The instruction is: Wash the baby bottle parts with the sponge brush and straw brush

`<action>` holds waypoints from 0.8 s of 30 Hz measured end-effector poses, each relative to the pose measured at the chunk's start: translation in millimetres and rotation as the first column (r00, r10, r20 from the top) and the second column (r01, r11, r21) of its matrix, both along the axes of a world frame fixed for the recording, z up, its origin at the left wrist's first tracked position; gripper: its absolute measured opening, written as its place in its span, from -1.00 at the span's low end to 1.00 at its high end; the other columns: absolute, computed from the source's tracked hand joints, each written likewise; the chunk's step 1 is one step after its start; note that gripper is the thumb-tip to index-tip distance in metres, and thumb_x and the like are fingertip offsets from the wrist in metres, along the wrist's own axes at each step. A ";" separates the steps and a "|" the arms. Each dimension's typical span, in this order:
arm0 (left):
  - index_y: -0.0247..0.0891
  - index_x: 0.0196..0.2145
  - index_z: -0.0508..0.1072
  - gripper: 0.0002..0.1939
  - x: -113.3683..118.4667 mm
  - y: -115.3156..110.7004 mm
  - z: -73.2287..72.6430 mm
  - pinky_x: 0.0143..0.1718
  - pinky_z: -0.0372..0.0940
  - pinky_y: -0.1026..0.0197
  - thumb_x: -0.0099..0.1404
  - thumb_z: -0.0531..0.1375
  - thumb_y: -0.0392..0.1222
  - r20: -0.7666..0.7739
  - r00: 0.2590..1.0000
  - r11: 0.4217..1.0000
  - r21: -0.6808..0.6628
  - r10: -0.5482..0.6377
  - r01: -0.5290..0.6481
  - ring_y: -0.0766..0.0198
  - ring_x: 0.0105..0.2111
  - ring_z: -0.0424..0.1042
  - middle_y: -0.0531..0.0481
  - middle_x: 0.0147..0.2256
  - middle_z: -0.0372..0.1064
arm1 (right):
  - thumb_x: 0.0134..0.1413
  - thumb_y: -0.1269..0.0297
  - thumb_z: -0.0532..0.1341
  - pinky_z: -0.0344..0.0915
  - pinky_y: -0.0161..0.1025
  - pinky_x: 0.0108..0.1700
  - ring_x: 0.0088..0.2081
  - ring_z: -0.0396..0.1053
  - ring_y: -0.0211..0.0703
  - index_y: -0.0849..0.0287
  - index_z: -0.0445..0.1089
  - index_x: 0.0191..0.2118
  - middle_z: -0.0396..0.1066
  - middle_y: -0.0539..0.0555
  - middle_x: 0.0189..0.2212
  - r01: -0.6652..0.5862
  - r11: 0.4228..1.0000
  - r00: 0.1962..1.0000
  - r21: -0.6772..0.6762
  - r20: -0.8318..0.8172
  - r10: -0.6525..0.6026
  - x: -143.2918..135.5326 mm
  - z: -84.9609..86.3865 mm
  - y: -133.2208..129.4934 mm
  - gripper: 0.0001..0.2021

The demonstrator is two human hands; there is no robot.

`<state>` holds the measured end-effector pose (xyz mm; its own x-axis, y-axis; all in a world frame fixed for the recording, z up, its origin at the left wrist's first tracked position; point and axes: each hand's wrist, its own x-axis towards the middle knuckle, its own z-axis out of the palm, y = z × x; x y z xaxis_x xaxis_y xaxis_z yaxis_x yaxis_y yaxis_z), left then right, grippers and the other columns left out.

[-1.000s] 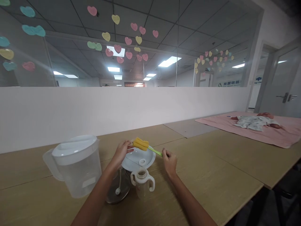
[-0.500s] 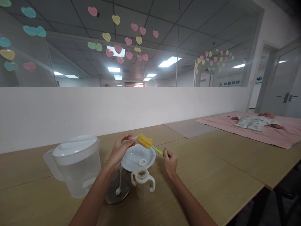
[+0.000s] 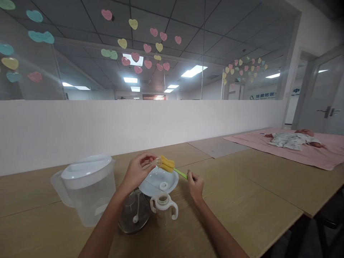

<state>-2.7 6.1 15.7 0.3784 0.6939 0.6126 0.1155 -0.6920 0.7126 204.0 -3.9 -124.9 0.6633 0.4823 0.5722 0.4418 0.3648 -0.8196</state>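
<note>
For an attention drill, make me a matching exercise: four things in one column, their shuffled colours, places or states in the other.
1. Right hand
2. Sponge
3. Pitcher
4. Bottle

A. Lidded, at the picture's left
B. Two-handled, open at the top
C. Closed on the green handle
D. Yellow

Pairs: 1-C, 2-D, 3-A, 4-B

Heart notes [image 3: 135,57]: pink, yellow, green, blue, on glass [image 3: 185,21], upper left to upper right
Ceiling lights [image 3: 194,71]: lit, upper middle
Pink cloth [image 3: 309,157]: right side, a baby-like figure [image 3: 287,141] in pale clothes lying on it
Door [image 3: 328,86]: grey, with metal handle [image 3: 327,111], far right
</note>
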 end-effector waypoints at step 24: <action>-0.25 -0.27 0.44 -0.70 -1.1 -6.0 5.2 -0.20 0.39 0.17 -0.02 0.26 -0.17 -0.042 0.993 0.992 0.061 0.110 -0.108 0.25 -0.32 0.41 -0.01 -0.35 0.35 | 0.00 0.07 -0.01 -0.15 -0.35 -0.57 -0.60 -0.14 -0.37 0.14 -0.11 -0.68 -0.22 -0.10 -0.68 0.001 1.000 1.000 -0.008 -0.003 -0.001 1.0 -0.7 0.5 -0.61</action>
<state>-3.8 0.1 20.9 0.3308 0.6961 0.6372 0.2239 -0.7139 0.6635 205.0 -3.4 -125.6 0.6660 0.4857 0.5662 0.4394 0.3579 -0.8239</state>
